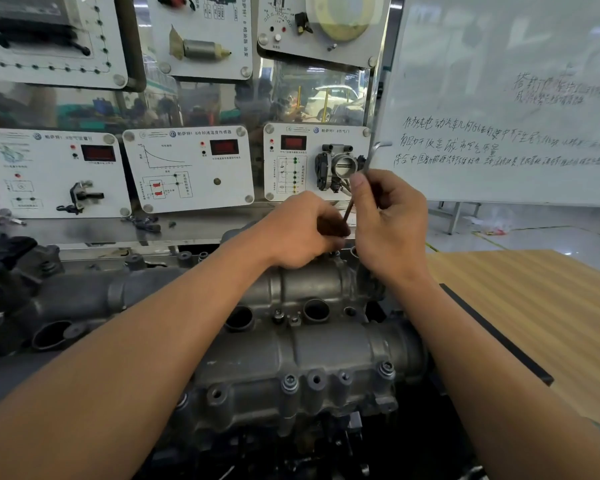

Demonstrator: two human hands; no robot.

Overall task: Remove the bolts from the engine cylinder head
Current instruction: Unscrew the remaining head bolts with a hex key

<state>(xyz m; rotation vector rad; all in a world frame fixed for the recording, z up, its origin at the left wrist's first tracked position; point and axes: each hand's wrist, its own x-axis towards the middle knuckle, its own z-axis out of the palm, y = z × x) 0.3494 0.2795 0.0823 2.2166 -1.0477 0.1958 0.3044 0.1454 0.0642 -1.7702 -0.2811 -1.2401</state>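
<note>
A grey metal engine cylinder head (319,344) lies across the bench in front of me. Bolts (290,382) stand along its near edge, and another bolt (386,368) sits at the near right. My right hand (388,223) grips the shaft of an L-shaped hex key (371,161), which stands nearly upright over the head's far edge. My left hand (305,233) is closed around the key's lower end, right above the head. The key's tip and whatever it sits in are hidden behind my left fingers.
A training board with sensor panels (187,168) and a mounted throttle body (340,168) stands close behind the head. A whiteboard (516,98) leans at the right. A wooden tabletop (534,306) extends to the right. Dark engine parts (14,271) lie at the left.
</note>
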